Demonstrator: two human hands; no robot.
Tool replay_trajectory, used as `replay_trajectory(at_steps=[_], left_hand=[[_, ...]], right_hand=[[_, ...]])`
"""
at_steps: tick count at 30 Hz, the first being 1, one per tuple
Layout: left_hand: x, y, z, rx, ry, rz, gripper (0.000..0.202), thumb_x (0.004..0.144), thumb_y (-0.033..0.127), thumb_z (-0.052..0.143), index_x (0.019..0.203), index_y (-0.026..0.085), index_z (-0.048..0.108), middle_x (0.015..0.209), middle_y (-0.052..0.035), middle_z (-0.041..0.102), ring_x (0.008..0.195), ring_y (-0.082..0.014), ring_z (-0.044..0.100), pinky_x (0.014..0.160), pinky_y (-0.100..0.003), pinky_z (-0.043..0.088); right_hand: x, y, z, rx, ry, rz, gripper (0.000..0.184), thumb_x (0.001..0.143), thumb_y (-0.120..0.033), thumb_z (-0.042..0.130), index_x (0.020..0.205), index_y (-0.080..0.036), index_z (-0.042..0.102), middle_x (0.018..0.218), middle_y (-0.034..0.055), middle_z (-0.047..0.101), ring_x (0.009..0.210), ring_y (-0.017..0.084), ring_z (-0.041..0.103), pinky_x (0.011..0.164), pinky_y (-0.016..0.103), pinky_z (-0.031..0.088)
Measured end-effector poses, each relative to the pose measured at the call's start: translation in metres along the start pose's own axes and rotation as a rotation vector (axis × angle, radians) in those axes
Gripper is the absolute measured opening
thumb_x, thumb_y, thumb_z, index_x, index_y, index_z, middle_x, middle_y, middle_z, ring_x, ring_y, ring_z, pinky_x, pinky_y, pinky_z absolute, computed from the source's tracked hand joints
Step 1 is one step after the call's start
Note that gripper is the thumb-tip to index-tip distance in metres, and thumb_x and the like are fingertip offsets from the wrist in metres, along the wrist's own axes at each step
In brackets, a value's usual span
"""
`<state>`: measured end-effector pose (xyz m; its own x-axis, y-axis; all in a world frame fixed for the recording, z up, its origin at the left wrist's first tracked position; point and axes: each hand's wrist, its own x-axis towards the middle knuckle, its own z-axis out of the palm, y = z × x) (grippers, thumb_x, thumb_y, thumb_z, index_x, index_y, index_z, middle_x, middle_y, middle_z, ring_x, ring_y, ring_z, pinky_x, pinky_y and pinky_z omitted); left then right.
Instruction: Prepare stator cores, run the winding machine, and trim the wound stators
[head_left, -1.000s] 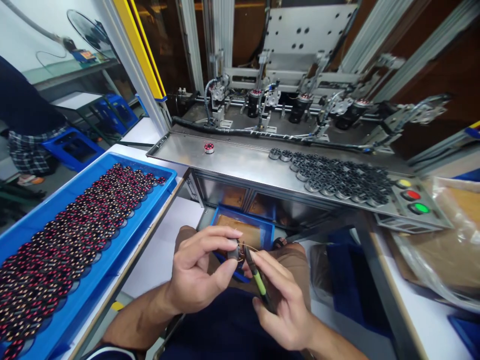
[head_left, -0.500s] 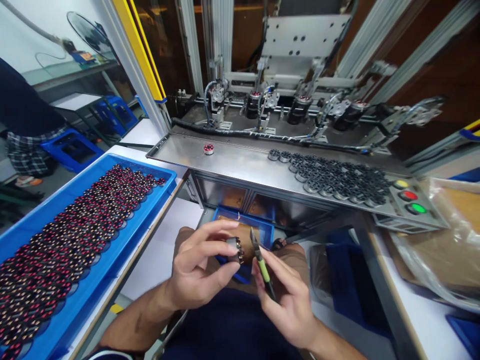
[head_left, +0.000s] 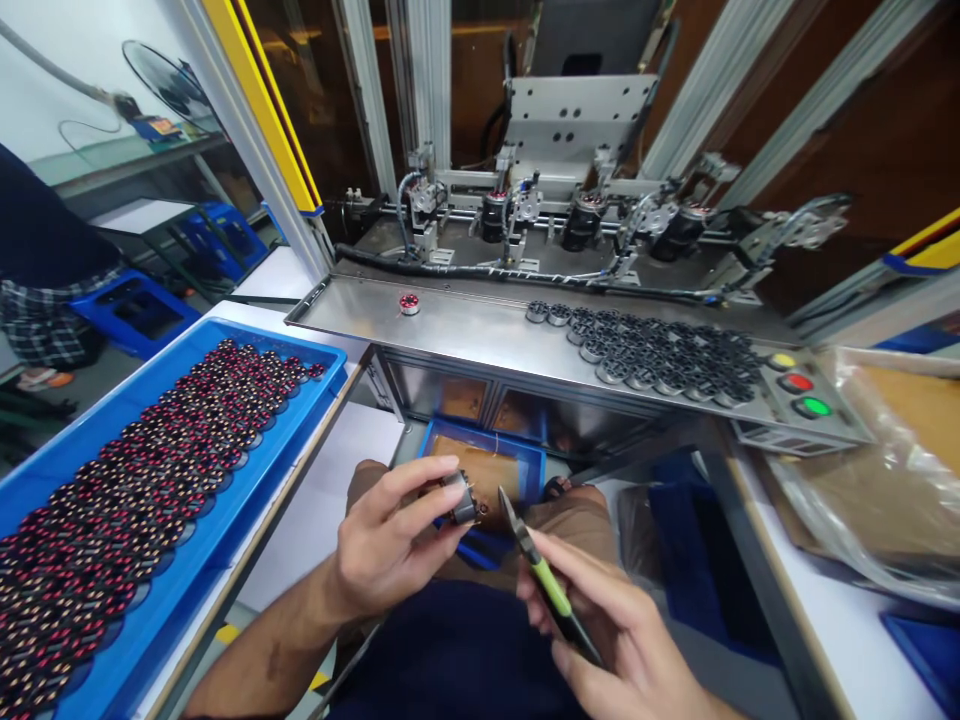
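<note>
Between the thumb and fingers of my left hand (head_left: 394,535) is a motor stator (head_left: 463,498), a dark ring with a grey rim and short wire ends sticking out to the right. My right hand (head_left: 600,610) is closed around a pair of cutting pliers (head_left: 547,580) with green and black handles. The pliers' jaws point up and to the left, a short gap from the stator. Both hands are above my lap, over a blue bin (head_left: 531,470) with brown sheet material in it.
On the left a blue tray (head_left: 330,362) holds many wound stators. One red-wound stator (head_left: 409,304) sits on the metal ledge (head_left: 472,335), with many black cores (head_left: 660,350) to its right. Behind stands a winding machine (head_left: 577,130); push buttons (head_left: 814,406) are at right. A person (head_left: 45,230) is far left.
The pliers have moved down and right, tilting more to the left. The stator has shifted slightly left and turned in my left fingers. My view has shifted a little.
</note>
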<state>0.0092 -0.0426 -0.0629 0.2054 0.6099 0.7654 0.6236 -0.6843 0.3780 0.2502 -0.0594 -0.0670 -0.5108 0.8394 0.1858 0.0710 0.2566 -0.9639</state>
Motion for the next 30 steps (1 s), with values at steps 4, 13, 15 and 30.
replay_trajectory(at_steps=[4, 13, 15, 30], left_hand=[[-0.004, -0.004, -0.001, -0.06, -0.023, 0.026, 0.056, 0.074, 0.0, 0.071, 0.125, 0.018, 0.06, 0.124, -0.0115, 0.063, 0.11, -0.0214, 0.067, 0.095, -0.028, 0.059], [0.004, -0.008, 0.001, -0.183, 0.026, 0.145, 0.079, 0.067, -0.014, 0.069, 0.139, 0.012, 0.047, 0.118, -0.0153, 0.067, 0.109, -0.0245, 0.066, 0.096, -0.044, 0.059], [0.006, -0.007, 0.002, -0.196, 0.046, 0.152, 0.082, 0.066, -0.015, 0.069, 0.139, 0.012, 0.045, 0.117, -0.0151, 0.068, 0.108, -0.0236, 0.067, 0.096, -0.043, 0.059], [0.008, -0.008, 0.002, -0.228, 0.053, 0.146, 0.083, 0.065, -0.016, 0.069, 0.139, 0.011, 0.043, 0.112, -0.0157, 0.072, 0.107, -0.0235, 0.069, 0.095, -0.042, 0.059]], right_hand=[[-0.003, -0.006, -0.003, 0.105, -0.075, -0.013, 0.087, 0.065, 0.004, 0.05, 0.143, -0.036, 0.046, 0.102, 0.0059, 0.069, 0.085, 0.02, 0.07, 0.081, 0.036, 0.058], [-0.006, -0.005, -0.002, 0.27, -0.114, 0.092, 0.087, 0.067, 0.008, 0.051, 0.141, -0.039, 0.047, 0.113, 0.0046, 0.066, 0.098, 0.019, 0.068, 0.093, 0.037, 0.053], [-0.006, -0.005, -0.001, 0.282, -0.121, 0.104, 0.087, 0.068, 0.008, 0.051, 0.14, -0.04, 0.047, 0.113, 0.0037, 0.066, 0.097, 0.018, 0.067, 0.093, 0.037, 0.053], [0.002, -0.009, 0.003, 0.412, -0.122, 0.143, 0.085, 0.072, 0.007, 0.049, 0.14, -0.045, 0.046, 0.106, 0.0018, 0.066, 0.09, 0.015, 0.064, 0.082, 0.033, 0.053]])
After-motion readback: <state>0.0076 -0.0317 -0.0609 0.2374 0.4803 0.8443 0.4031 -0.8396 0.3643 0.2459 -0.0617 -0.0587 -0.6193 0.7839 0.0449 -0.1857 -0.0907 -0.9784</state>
